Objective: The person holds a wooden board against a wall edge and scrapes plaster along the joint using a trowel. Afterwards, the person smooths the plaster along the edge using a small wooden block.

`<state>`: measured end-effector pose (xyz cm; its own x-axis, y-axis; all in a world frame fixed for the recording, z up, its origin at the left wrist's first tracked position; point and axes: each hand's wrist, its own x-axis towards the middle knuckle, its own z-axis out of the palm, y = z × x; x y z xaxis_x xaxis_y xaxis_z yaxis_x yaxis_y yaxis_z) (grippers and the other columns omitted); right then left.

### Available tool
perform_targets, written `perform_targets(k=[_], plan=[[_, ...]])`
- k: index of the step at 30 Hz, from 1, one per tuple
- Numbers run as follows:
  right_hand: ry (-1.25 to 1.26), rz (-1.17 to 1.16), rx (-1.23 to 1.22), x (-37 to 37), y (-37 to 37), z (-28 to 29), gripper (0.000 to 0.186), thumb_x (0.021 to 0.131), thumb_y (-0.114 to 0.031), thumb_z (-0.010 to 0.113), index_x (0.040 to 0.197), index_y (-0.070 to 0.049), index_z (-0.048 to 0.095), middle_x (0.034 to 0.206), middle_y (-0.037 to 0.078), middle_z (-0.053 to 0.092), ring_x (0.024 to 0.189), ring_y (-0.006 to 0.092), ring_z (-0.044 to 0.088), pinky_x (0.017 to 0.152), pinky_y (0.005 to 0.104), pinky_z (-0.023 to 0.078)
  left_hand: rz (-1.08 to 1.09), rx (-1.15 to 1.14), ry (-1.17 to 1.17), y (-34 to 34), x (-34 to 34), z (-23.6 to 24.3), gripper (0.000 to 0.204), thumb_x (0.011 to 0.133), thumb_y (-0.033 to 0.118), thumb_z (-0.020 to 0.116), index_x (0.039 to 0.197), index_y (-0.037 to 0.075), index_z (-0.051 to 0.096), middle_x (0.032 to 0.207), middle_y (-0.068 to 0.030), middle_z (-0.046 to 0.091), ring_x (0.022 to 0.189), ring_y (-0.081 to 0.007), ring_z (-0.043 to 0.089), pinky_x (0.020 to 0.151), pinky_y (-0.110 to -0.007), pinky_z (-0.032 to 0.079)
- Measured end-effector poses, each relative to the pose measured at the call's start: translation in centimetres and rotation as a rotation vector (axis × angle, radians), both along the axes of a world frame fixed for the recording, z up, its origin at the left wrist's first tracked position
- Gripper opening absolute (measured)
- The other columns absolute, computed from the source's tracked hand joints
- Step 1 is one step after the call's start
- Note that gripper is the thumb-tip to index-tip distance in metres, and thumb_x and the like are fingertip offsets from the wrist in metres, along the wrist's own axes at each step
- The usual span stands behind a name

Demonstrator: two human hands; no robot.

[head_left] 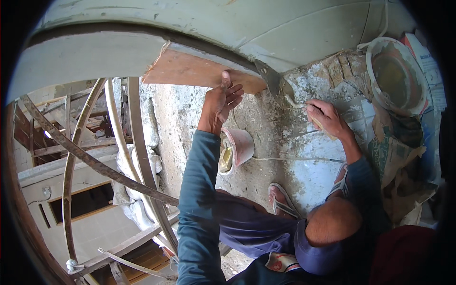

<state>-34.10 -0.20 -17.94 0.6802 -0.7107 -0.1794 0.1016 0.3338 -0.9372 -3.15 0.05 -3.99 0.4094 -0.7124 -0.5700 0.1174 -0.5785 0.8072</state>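
Observation:
A plywood board (194, 66) lies along the underside of a grey beam (90, 54). My left hand (223, 99) is at the board's lower edge, thumb pressed to its face, fingers loosely spread. My right hand (323, 116) is closed on the pale handle of a trowel (268, 78), whose mortar-smeared blade tilts up beside the board's right end. Below my left hand, a pinkish bucket (240, 147) holds something yellowish.
A large bucket of murky liquid (389, 76), crumpled sacks (394, 142) and a cord (285, 158) lie at the right and middle. On the left are slanting wooden bars (135, 133) over a drop, and white sacks (142, 211). My sandalled feet (282, 202) stand on rough concrete.

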Motion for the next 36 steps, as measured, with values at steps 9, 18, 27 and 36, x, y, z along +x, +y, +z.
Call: perform_targets(k=[9,18,27,36], plan=[[-0.018,-0.014,-0.132,2.3,-4.7,-6.6,0.030,0.103,-0.023,0.051,0.116,0.003,0.059,0.077,0.004,0.059,0.063,0.0103,0.053,0.055,0.0285,0.044,-0.058,-0.017,0.007,0.1,-0.3,0.6,0.102,0.084,0.061,0.067,0.139,-0.017,0.032,0.127,-0.0271,0.058,0.110,-0.0312,0.062,0.089,-0.038,0.051],[-0.151,0.076,0.089,5.2,-4.2,-9.0,0.024,0.101,-0.022,0.052,0.099,0.000,0.060,0.074,0.007,0.059,0.057,0.0126,0.054,0.051,0.0274,0.044,-0.050,-0.045,0.012,-0.4,-0.8,0.6,0.101,0.083,0.060,0.069,0.136,-0.018,0.034,0.125,-0.0290,0.058,0.111,-0.0332,0.061,0.089,-0.038,0.053],[-0.219,0.083,0.216,3.3,-1.7,-4.7,0.017,0.095,-0.019,0.053,0.092,-0.002,0.055,0.075,0.009,0.057,0.057,0.0138,0.052,0.049,0.0284,0.042,0.007,-0.063,0.012,-0.5,-0.4,0.1,0.096,0.084,0.059,0.070,0.137,-0.015,0.038,0.126,-0.0309,0.057,0.110,-0.0365,0.062,0.087,-0.039,0.053],[-0.215,0.054,0.000,4.4,-6.3,-1.4,0.033,0.101,-0.029,0.050,0.094,0.002,0.057,0.069,0.006,0.054,0.054,0.0111,0.047,0.049,0.0269,0.038,0.012,-0.068,0.018,-0.8,-0.6,0.1,0.093,0.084,0.058,0.070,0.136,-0.014,0.040,0.124,-0.0296,0.058,0.109,-0.0355,0.062,0.086,-0.040,0.053]])
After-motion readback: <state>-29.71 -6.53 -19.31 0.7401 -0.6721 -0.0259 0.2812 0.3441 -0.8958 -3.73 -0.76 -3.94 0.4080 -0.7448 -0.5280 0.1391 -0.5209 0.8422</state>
